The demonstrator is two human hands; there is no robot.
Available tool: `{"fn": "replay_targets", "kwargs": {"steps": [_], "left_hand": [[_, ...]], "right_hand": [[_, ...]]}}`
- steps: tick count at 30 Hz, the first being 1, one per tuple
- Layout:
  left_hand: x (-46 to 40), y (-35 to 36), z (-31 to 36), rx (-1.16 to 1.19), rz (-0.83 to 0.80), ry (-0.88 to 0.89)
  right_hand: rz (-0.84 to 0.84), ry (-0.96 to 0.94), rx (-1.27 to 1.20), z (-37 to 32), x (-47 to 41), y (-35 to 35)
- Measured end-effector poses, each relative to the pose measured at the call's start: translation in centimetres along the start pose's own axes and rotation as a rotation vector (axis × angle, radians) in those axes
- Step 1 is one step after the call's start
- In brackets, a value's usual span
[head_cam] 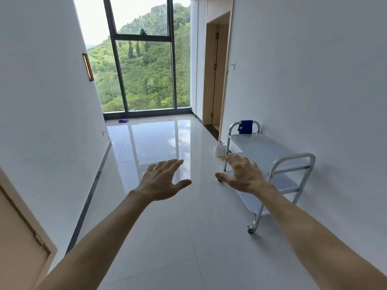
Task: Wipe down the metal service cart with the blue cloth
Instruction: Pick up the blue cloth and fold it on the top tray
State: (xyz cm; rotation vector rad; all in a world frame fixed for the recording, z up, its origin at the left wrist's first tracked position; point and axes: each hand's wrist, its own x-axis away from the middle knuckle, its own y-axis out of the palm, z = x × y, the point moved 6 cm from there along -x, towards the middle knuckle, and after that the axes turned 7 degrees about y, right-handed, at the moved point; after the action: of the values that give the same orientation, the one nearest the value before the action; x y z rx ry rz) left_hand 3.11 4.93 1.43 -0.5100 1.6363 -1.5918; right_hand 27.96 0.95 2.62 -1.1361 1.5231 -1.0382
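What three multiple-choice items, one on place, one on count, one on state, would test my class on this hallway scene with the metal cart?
1. Where is the dark blue cloth?
A. On the floor
B. Draped over the far handle of the silver metal service cart
C. In a hand

2. How many shelves does the cart show?
A. One
B. Three
C. Five

3. What are the person's left hand and right hand doing?
A. Open, holding nothing
B. Gripping the cloth
C. Clenched in fists

Answers: 1 B, it hangs from the handle loop; 2 B, three flat tiers are visible; 3 A, fingers are spread and empty.
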Motion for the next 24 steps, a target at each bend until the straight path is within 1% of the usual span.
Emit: {"fn": "replay_targets", "kwargs": {"steps": [4, 13, 24], "left_hand": [[-3.8, 0.3, -4.7, 0.013, -0.002, -0.018], [-13.8, 3.2, -12.8, 0.001, -0.028, -0.004], [-31.8, 7.5, -21.7, 0.016, -0.03, -0.01]], "right_hand": [[-0.016, 0.037, -0.018, -0.6, -5.2, 1.5], [-0.028, 0.039, -0.025, -0.7, -17.9, 5.5], [-0.04, 0.017, -0.061, 2.5, -38.0, 9.2]]}}
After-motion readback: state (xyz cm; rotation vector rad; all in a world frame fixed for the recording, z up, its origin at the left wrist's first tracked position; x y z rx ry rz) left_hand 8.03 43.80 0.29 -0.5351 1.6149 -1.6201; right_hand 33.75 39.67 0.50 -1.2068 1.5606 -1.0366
